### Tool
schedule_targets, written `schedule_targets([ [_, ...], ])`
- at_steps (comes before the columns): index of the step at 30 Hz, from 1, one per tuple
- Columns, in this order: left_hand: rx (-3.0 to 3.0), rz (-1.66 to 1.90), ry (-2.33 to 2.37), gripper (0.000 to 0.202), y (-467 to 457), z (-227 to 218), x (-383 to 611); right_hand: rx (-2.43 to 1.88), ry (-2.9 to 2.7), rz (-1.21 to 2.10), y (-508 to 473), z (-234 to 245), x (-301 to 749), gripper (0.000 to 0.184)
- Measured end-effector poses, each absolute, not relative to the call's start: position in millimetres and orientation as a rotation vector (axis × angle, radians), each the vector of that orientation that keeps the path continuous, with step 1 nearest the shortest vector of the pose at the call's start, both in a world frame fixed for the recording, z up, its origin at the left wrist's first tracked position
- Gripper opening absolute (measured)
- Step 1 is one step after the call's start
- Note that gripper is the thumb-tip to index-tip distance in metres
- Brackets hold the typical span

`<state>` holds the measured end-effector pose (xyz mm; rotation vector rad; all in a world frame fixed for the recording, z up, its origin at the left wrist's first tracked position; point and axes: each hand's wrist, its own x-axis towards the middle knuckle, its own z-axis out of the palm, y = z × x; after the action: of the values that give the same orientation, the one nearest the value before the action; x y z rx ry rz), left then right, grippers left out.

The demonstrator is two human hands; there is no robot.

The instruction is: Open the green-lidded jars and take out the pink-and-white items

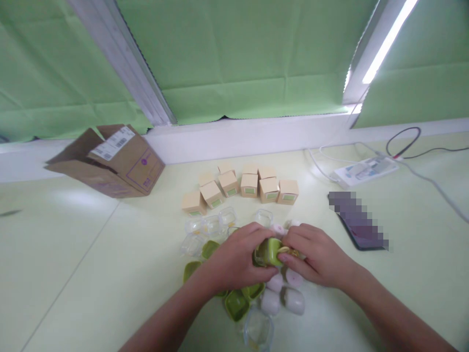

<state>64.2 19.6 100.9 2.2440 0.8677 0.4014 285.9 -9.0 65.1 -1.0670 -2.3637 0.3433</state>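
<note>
My left hand point(234, 256) wraps round a small green container point(271, 252) with a see-through part, tipped on its side. At the container's right end, my right hand point(318, 254) pinches a small yellowish loop or strap point(284, 250); its exact kind is unclear. Beneath and left of my hands lie several open green cups point(237, 304). Several pale pink-white rounded pieces point(294, 300) are grouped under my right hand. Clear plastic covers point(212, 225) stand beyond my left hand, and another clear cover point(258, 330) is close to me. My forearms and hands hide part of the group.
Small tan boxes point(249, 186) form a curved row behind the pieces. An open brown carton point(120, 164) stands at the back left by the wall. To the right lie a phone point(357, 220) and a white power strip point(364, 171) with cables on the pale table point(73, 274).
</note>
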Motion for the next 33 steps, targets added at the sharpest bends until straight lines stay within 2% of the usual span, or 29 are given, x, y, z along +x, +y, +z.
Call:
schedule_targets([
  [9,2.238,0.412,0.908,0.047,20.1,101.6,62.4,-0.958,-2.304,0.368,-8.0,65.1,283.2,0.019],
  [23,2.222,0.459,0.954,0.049,21.4,102.6,59.9,-0.935,-2.106,0.55,-8.5,65.3,284.2,0.009],
  [33,2.248,0.457,0.94,0.046,22.7,102.4,57.3,-1.051,-1.912,0.846,-8.3,66.8,285.6,0.015],
])
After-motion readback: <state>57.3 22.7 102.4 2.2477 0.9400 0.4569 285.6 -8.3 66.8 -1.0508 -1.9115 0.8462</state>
